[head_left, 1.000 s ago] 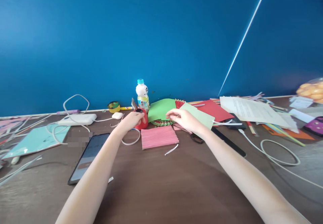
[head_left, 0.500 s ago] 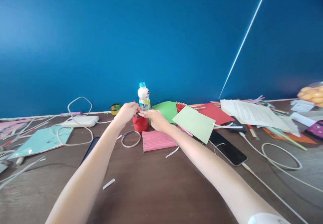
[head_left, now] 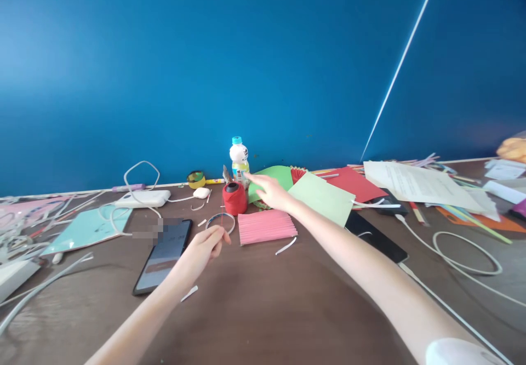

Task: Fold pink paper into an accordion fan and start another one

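Observation:
A spool of red thread (head_left: 234,200) stands upright on the table with its dark core on top. My left hand (head_left: 209,243) is in front of it, fingers pinched, and a thin strand of red thread (head_left: 222,220) shows faintly just above them. My right hand (head_left: 269,190) hovers to the right of the spool, index finger stretched out, holding nothing visible. Behind the spool are a small bottle (head_left: 239,159) with a blue cap and a pair of scissors (head_left: 226,174), partly hidden. Below my right hand lies a pleated pink paper (head_left: 267,227).
A phone (head_left: 164,258) lies to the left, near a white power bank (head_left: 142,198) with a looped cable. A roll of tape (head_left: 221,222) is by my left hand. To the right are light green paper (head_left: 322,198), red paper (head_left: 353,184) and another phone (head_left: 376,239).
My left hand has come away from the spool, toward me, still pinched. My right hand has drawn off to the right and its fingers have stretched out. The spool's top is now uncovered.

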A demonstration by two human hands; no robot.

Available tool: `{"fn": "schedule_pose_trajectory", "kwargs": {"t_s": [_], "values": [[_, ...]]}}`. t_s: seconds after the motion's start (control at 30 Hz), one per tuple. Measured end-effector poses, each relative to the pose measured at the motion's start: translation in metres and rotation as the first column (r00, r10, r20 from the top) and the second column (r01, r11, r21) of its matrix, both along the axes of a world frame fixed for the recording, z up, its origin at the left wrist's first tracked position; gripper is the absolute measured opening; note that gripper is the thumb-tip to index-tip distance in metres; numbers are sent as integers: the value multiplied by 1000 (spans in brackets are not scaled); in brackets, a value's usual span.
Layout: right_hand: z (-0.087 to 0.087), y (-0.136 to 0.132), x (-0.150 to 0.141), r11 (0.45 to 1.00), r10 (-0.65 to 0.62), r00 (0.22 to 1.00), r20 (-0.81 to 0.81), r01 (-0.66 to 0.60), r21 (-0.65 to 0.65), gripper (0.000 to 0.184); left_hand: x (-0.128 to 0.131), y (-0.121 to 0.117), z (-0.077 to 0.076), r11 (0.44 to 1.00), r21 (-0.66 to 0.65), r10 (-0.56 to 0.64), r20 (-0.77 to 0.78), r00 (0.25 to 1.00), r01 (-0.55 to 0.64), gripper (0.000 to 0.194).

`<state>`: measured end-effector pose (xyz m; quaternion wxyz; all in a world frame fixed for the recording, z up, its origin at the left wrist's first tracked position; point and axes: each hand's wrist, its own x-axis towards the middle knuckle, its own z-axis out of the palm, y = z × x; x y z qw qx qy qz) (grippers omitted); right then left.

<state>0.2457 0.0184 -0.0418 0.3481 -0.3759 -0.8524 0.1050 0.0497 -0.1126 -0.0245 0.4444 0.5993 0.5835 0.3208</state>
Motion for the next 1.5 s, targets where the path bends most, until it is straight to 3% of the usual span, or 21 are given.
{"fn": "schedule_pose_trajectory", "kwargs": {"t_s": [0.17,0.3,0.4,0.5,0.63,0.7,0.83,1.07,1.23,1.37,1.5], "values": [[4,-27,67,980,-134,991,8,134,-147,35,-2,-2,-27,989,-143,-31,101,994,46,33],[2,-52,114,907,-272,955,121,297,-300,31,7,0,-40,964,-203,-117,255,960,172,33],[-4,-71,131,867,-248,940,235,324,-378,26,13,-2,-47,943,-224,-138,414,900,247,31],[-13,-87,133,867,-211,909,360,344,-360,22,14,-5,-52,942,-243,-76,519,851,233,27],[-24,-96,132,869,-340,775,532,476,-138,20,8,-10,-55,933,-277,-22,593,805,230,25],[-28,-96,135,851,-373,732,571,515,-104,20,6,-12,-55,930,-282,-11,619,785,236,25],[-34,-93,146,846,-364,777,514,507,-166,20,4,-14,-54,927,-290,11,655,756,238,23],[-35,-92,153,904,-224,843,489,367,-218,13,6,-17,-56,917,-293,-15,653,757,270,23],[-32,-86,156,902,-262,789,556,405,-149,12,7,-18,-56,913,-295,-19,658,753,281,24],[-28,-83,150,921,-321,700,638,388,38,10,8,-20,-56,913,-297,-16,661,750,281,23],[-27,-78,141,914,-282,680,677,406,-26,18,8,-21,-55,918,-296,-6,655,756,263,23]]}}
